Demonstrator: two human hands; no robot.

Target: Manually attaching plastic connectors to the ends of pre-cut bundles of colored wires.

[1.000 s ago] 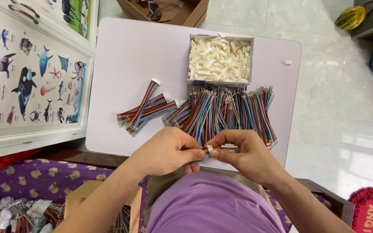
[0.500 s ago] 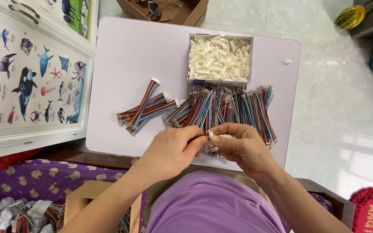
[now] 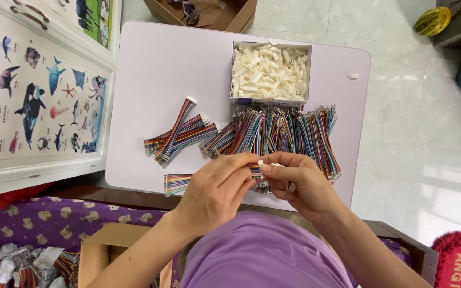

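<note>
Both hands meet over the counter's (image 3: 150,64) near edge: the left hand (image 3: 217,192) pinches a rainbow ribbon cable (image 3: 256,172), the right hand (image 3: 297,184) grips a white connector housing (image 3: 262,163) at its end. Few finished cables (image 3: 180,133) lie left; the loose cable pile (image 3: 284,130) and the box of housings (image 3: 269,72) remain large.

Matt lilac table (image 3: 150,69); at twelve o'clock, a cardboard box (image 3: 269,100) of glossy white plastic connectors (image 3: 269,72); rainbow plastic-coated wires (image 3: 294,130).

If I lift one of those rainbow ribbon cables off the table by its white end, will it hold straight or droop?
Probably droops: the ribbon cables are thin flat wire strips, fanned loosely. Likely light, since the left hand pinches one with fingertips alone.
</note>
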